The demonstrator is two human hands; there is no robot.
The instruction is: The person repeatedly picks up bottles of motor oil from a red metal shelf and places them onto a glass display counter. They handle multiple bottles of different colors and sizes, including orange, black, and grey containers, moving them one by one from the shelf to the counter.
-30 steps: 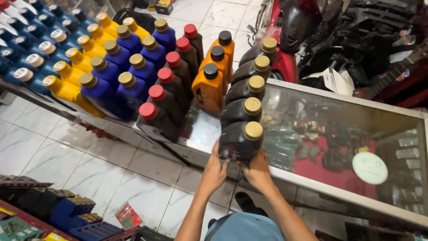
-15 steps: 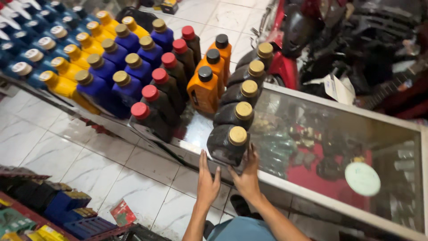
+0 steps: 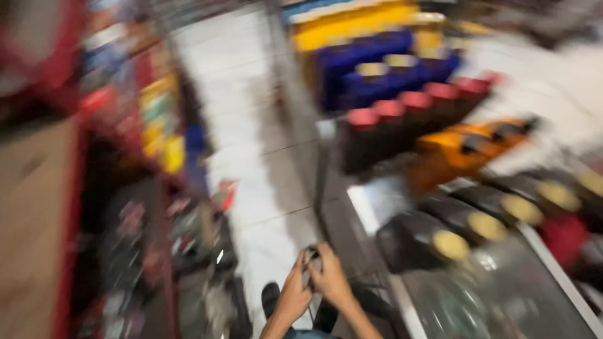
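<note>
The whole view is motion-blurred. My left hand [image 3: 294,294] and my right hand [image 3: 333,281] are pressed together low in the middle, just off the counter's near edge. A small dark and grey thing [image 3: 311,257] shows between the fingers; the blur hides what it is. Nearest to my hands, lying on the glass counter [image 3: 483,301], is a black bottle with a gold cap [image 3: 427,242]. Two more such bottles [image 3: 487,220] lie behind it in a row. Neither hand touches a bottle.
Orange bottles [image 3: 471,147], dark bottles with red caps [image 3: 383,135], blue bottles [image 3: 370,78] and yellow ones [image 3: 352,28] crowd the counter farther on. A white tiled floor [image 3: 251,144] runs beside it. A red shelf of goods [image 3: 157,125] stands at left.
My hands have come off the nearest black bottle and drawn together below the counter edge. The view has swung hard to the left and blurred.
</note>
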